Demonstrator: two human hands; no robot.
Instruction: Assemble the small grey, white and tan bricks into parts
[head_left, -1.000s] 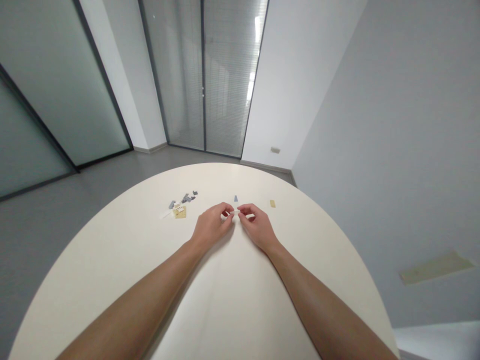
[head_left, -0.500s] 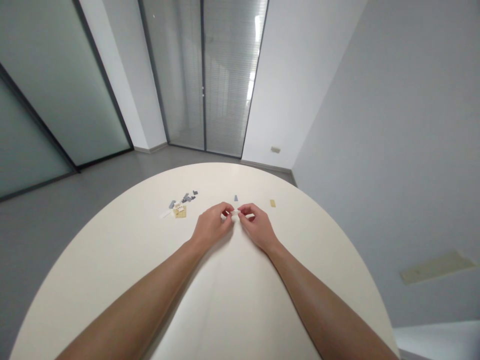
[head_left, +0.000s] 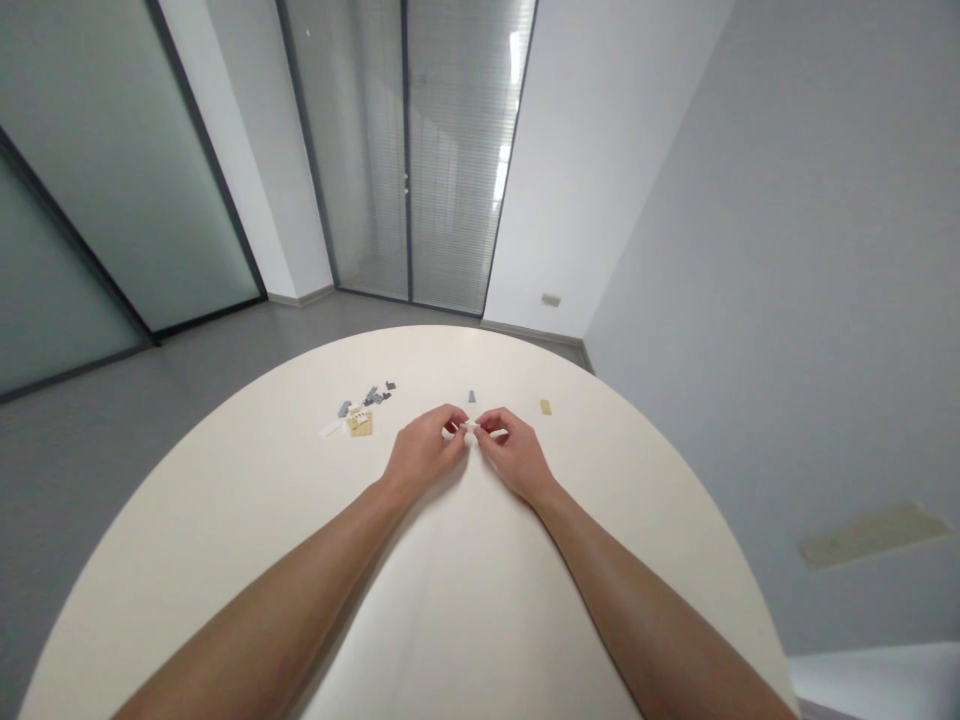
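Note:
My left hand point(head_left: 431, 440) and my right hand point(head_left: 514, 447) meet near the middle of the round white table point(head_left: 480, 600). Between their fingertips they pinch small white building pieces point(head_left: 470, 427), and both hands are closed on them. The pieces' exact shape is too small and partly covered to make out. Just beyond the fingers lies a small grey-blue building piece point(head_left: 472, 397). A tan plate point(head_left: 545, 407) rests flat to the right of my right hand.
Left of my hands is a loose group of building pieces: a tan studded plate point(head_left: 362, 428), a long white piece point(head_left: 331, 427), and several dark grey pieces point(head_left: 375, 397). The table's curved far edge point(head_left: 435, 328) lies beyond; glass panels point(head_left: 409, 150) stand past it.
My fingers have shifted very slightly around the white pieces. The other pieces on the table lie where they were.

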